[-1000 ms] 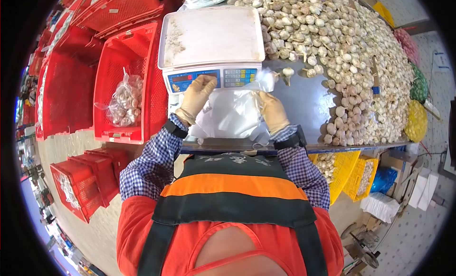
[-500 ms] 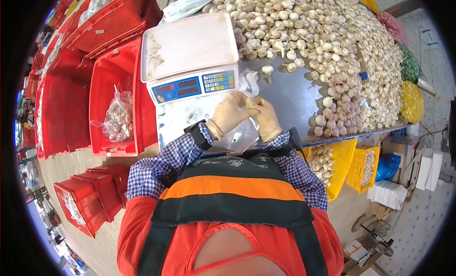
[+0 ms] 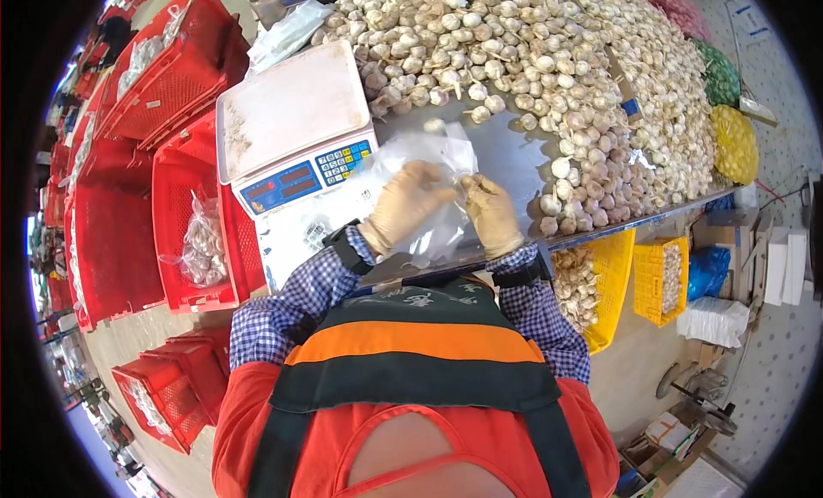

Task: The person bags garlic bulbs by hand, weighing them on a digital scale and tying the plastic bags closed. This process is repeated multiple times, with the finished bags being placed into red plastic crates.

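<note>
Left hand [image 3: 405,205], gloved: fingers curled, pinching film of clear plastic bag [image 3: 426,151]. Right hand [image 3: 493,213], gloved: fingertips closed on same bag edge, just beside left fingertips. How tight the grip is, cannot tell. Bag lies crumpled on steel table [image 3: 514,159], between scale [image 3: 287,129] at left and garlic heap [image 3: 531,61] far right. Red crate [image 3: 176,177] left of scale holds bagged garlic [image 3: 203,245].
</note>
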A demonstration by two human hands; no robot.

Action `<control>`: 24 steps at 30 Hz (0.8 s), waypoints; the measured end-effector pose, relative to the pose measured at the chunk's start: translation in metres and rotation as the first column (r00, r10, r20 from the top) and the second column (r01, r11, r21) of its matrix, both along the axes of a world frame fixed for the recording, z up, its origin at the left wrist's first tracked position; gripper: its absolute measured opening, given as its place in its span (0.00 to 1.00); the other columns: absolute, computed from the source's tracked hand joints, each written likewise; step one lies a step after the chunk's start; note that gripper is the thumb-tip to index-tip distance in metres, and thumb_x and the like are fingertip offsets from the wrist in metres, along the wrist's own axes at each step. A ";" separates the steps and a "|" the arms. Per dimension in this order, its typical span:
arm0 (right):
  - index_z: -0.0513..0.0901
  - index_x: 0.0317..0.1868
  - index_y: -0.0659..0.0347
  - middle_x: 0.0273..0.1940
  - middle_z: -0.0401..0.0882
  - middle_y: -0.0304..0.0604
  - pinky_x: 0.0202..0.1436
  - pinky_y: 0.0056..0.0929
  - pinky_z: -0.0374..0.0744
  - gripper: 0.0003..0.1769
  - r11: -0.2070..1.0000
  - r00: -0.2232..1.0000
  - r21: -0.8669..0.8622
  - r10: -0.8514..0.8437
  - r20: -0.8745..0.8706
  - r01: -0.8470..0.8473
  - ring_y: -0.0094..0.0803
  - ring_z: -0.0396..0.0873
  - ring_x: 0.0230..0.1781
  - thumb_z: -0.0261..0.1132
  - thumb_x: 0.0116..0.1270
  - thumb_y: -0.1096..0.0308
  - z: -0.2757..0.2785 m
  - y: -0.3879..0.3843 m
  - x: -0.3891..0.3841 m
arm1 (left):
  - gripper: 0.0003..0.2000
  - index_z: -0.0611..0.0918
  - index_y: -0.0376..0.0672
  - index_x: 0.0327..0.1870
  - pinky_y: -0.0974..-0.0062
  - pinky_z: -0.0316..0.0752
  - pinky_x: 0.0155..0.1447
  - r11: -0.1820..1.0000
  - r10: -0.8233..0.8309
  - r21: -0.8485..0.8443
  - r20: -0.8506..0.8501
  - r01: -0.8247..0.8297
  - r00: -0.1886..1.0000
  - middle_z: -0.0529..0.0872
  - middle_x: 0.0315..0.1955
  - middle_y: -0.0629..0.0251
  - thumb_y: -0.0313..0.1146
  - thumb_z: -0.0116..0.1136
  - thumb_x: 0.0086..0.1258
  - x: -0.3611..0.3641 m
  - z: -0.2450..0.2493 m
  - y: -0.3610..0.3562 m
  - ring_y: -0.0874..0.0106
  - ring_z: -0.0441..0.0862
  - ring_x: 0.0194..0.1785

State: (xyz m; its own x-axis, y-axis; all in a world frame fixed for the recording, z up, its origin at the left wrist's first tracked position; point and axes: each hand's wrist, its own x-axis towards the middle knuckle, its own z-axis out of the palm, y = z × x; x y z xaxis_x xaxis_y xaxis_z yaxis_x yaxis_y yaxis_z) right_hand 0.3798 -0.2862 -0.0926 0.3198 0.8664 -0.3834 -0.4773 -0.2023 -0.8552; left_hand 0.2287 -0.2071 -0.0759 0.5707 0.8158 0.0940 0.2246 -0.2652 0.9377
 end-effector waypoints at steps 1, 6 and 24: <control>0.80 0.42 0.67 0.35 0.77 0.34 0.41 0.17 0.75 0.14 0.998 0.996 0.057 -0.020 -0.090 0.025 0.18 0.74 0.36 0.61 0.71 0.62 0.004 0.001 -0.001 | 0.13 0.78 0.41 0.40 0.73 0.75 0.43 0.998 -0.032 0.051 -0.048 0.034 0.998 0.81 0.31 0.65 0.38 0.66 0.61 0.011 0.005 -0.005 0.72 0.79 0.36; 0.78 0.41 0.67 0.37 0.78 0.37 0.47 0.23 0.77 0.11 0.997 0.991 0.074 0.041 -0.127 -0.032 0.24 0.77 0.39 0.61 0.70 0.65 -0.016 -0.001 0.024 | 0.12 0.79 0.43 0.42 0.74 0.75 0.43 0.998 -0.051 -0.027 -0.133 0.048 0.990 0.81 0.31 0.65 0.37 0.65 0.62 0.039 -0.022 -0.005 0.72 0.79 0.36; 0.80 0.41 0.63 0.38 0.82 0.39 0.42 0.19 0.74 0.12 0.991 0.787 -0.024 0.117 0.606 -0.128 0.23 0.76 0.36 0.65 0.67 0.61 0.007 0.014 0.043 | 0.07 0.84 0.34 0.38 0.78 0.74 0.43 0.992 0.036 -0.126 0.065 -0.028 0.997 0.84 0.34 0.63 0.28 0.57 0.67 0.046 -0.017 0.005 0.76 0.80 0.36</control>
